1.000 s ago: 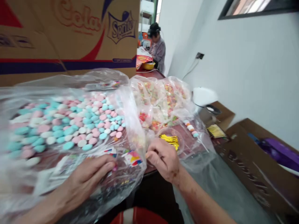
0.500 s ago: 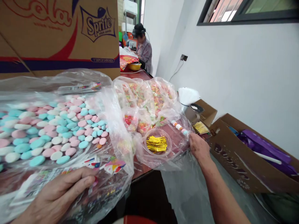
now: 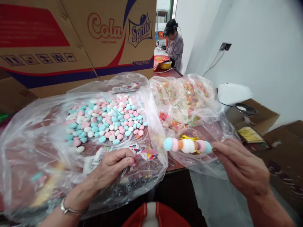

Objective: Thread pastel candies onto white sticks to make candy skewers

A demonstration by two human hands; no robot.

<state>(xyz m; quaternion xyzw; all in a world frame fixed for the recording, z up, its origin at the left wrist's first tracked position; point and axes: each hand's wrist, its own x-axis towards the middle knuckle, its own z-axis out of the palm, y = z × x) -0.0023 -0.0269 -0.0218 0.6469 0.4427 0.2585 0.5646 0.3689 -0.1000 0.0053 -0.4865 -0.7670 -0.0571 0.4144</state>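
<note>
My right hand (image 3: 241, 168) pinches the end of a skewer of candies (image 3: 187, 145), blue, pink, orange and white pieces in a row, held level over the table edge. My left hand (image 3: 113, 167) rests inside a big clear plastic bag (image 3: 35, 151), fingers curled on a small pink candy beside printed paper labels (image 3: 144, 154). Several flat pastel candies (image 3: 106, 121) in pink, blue and white lie spread in that bag. A clear bowl of gold twist ties (image 3: 189, 138) sits just behind the skewer.
A large Cola/Sprite cardboard box (image 3: 78, 41) stands behind the bag. Bags of small colourful sweets (image 3: 187, 97) lie at centre right. Open cardboard boxes (image 3: 260, 116) sit at the right by the white wall. Another person (image 3: 175, 47) works at the far end.
My right hand reached right to the skewer of candies, picked it up and brought it back in front of me. The left hand stayed in the bag; the camera swung left.
</note>
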